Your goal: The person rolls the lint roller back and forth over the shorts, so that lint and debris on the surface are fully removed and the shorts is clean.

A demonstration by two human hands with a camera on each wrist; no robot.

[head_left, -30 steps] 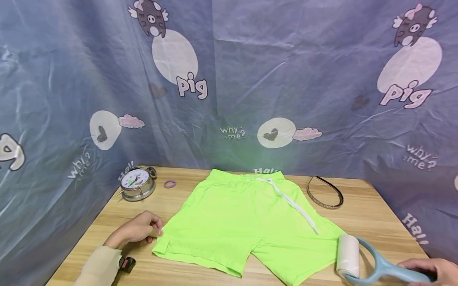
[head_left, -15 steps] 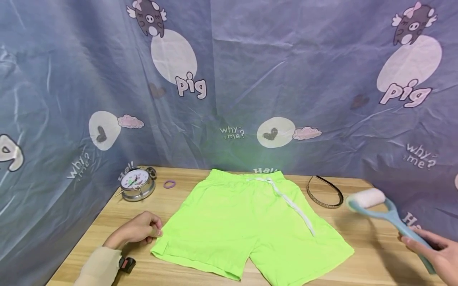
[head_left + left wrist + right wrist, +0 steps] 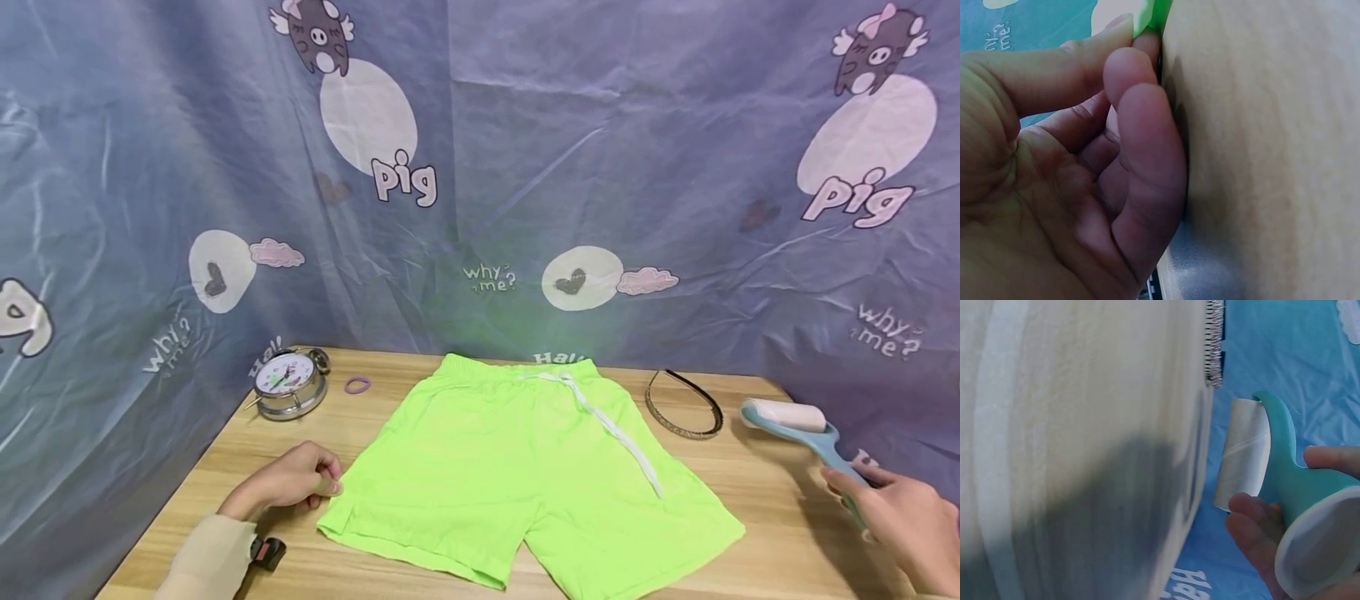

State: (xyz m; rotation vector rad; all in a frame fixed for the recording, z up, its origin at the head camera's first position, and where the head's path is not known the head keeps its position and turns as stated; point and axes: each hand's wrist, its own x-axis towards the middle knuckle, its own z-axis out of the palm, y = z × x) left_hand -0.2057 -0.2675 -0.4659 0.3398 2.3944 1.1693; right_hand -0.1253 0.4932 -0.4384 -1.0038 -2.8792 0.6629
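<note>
Bright lime-green shorts (image 3: 480,467) with a white drawstring (image 3: 618,433) lie spread flat on the wooden table. My left hand (image 3: 296,479) pinches the shorts' left side edge just above the leg hem; in the left wrist view the thumb and a finger meet on the green cloth (image 3: 1143,17). Off to the right of the shorts, my right hand (image 3: 892,508) grips the blue handle of a lint roller (image 3: 787,414), raised above the table. In the right wrist view its white roll (image 3: 1244,453) points away from the palm, with fingers around the teal-looking handle.
A silver twin-bell alarm clock (image 3: 287,383) stands at the back left, beside a purple hair tie (image 3: 357,385). A dark headband (image 3: 682,406) lies between the shorts and the lint roller. Patterned blue cloth (image 3: 517,167) hangs along the table's back and sides.
My right hand has lifted the lint roller off the shorts' right leg and carried it right and back, turning it. The right leg hem lies flatter. My left hand has stayed put.
</note>
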